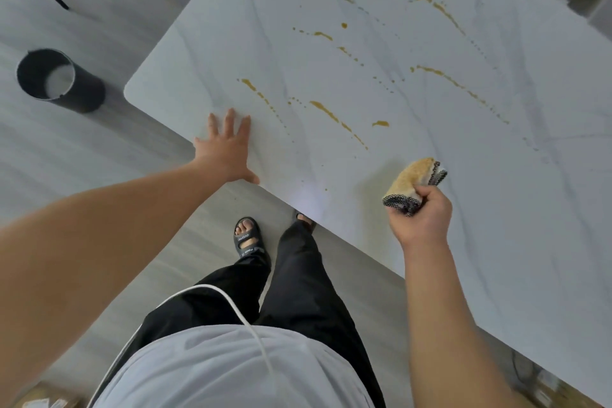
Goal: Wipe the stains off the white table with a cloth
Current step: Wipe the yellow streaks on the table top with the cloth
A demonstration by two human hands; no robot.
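Near the table point(496, 175) edge, a folded cloth point(414, 180) is gripped in the right hand point(422, 219), just above the surface. Left hand point(228, 151) is laid flat, fingers spread, beside brown stains point(326, 111).

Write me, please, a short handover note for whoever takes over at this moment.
Left hand: open, flat on the white table at its near edge.
Right hand: grips the folded cloth just over the table; contact unclear.
Stains: yellow-brown streaks and drips lie across the top beyond both hands.
Done: cloth in hand.
Left: wipe every streak.
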